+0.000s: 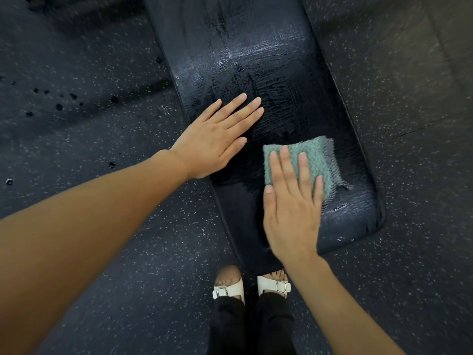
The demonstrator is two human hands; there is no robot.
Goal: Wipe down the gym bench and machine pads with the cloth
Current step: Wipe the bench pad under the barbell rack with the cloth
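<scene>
Flatly right hand presses fluffy teal cloth | wet textured bench

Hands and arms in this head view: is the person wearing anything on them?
No. The left hand and right hand are bare: no gloves, rings, watch or bracelet visible. The left forearm and right forearm show no sleeves.

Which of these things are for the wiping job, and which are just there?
For the job: bench, wet in streaks; green cloth lying on it; right hand pressing flat on the cloth; left hand flat on the bench.
Just there: speckled floor; dark spots on the floor; white sandals.
</scene>
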